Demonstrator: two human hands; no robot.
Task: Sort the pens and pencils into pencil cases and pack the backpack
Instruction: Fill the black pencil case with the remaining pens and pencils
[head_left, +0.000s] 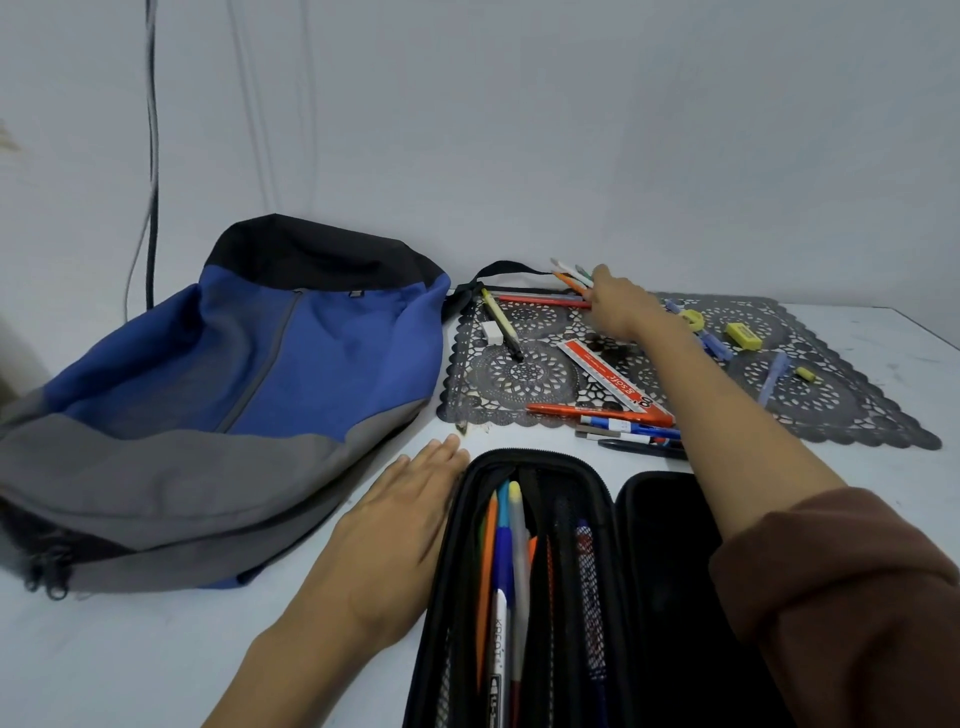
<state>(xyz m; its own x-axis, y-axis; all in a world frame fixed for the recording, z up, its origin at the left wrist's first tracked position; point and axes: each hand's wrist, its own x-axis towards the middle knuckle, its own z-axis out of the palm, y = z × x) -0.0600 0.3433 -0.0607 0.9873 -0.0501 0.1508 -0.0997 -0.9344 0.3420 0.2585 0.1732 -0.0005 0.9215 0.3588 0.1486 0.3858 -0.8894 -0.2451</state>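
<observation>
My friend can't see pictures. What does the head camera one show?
A person's right hand grips a bunch of pens over a black lace mat. The left hand lies flat beside an open pencil case, with a blue backpack further left.

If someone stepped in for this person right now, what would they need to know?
Left hand: flat on the table beside the open pencil case.
Right hand: gripping a bunch of pens at the far edge of the mat.
Done: several pens already in the case.
To do: loose pens, a ruler and erasers lie on or by the mat; the backpack is not yet packed.
</observation>
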